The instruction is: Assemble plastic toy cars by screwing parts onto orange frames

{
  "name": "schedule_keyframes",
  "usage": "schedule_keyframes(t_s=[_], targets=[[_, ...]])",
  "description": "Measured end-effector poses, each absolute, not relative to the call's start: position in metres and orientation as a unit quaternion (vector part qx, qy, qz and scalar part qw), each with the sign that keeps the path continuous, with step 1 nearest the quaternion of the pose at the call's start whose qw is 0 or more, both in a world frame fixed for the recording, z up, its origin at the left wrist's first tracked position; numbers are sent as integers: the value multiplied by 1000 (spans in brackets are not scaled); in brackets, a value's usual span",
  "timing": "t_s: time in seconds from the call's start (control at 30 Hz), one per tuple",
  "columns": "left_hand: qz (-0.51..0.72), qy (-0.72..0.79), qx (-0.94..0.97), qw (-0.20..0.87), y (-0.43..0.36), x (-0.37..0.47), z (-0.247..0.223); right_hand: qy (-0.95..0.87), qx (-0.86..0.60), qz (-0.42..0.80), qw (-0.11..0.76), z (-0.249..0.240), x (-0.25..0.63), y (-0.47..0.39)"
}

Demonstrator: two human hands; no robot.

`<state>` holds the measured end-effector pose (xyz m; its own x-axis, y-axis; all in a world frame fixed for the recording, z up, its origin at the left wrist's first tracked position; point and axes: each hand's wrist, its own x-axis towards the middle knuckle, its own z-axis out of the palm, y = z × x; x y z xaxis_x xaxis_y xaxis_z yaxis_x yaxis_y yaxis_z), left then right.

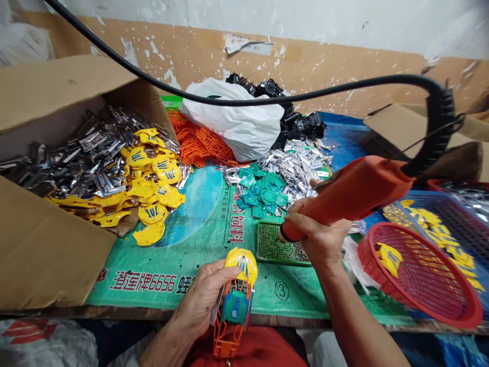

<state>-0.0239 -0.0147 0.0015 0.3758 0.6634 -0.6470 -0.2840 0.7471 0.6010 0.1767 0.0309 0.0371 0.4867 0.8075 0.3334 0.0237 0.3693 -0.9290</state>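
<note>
My left hand (202,290) is closed around a toy car body (235,308) near the front edge of the table. It has a yellow front piece, a green middle piece and an orange lattice frame. In my right hand (323,239) is a red electric screwdriver (355,191) with a thick black cable. Its nose points down and left over a green perforated tray (267,247), which holds small screws at its right side. My hand and the tool hide part of the tray; whether the bit touches the screws I cannot tell.
At left, an open cardboard box (49,244) spills silvery parts and yellow shells (153,193). Green pieces (262,188), silvery parts (298,163), orange frames (202,142) and a white bag (237,120) lie behind. A red basket (416,275) stands right. The cable (237,102) arches across.
</note>
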Motion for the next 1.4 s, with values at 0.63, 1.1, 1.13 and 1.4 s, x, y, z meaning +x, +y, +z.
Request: schedule_keyframes(t_s=[0.63,1.1,1.13,1.4], targets=[[316,473,208,795,-16,-23,-2,-428,-492,269,708,35,174,29],[318,491,195,787,-14,-19,2,-421,-374,379,734,80,161,3],[321,489,192,788,-14,-19,1,-423,-362,401,727,82,157,-1],[338,457,180,803,-13,-20,-1,-427,-342,472,692,76,135,-11]])
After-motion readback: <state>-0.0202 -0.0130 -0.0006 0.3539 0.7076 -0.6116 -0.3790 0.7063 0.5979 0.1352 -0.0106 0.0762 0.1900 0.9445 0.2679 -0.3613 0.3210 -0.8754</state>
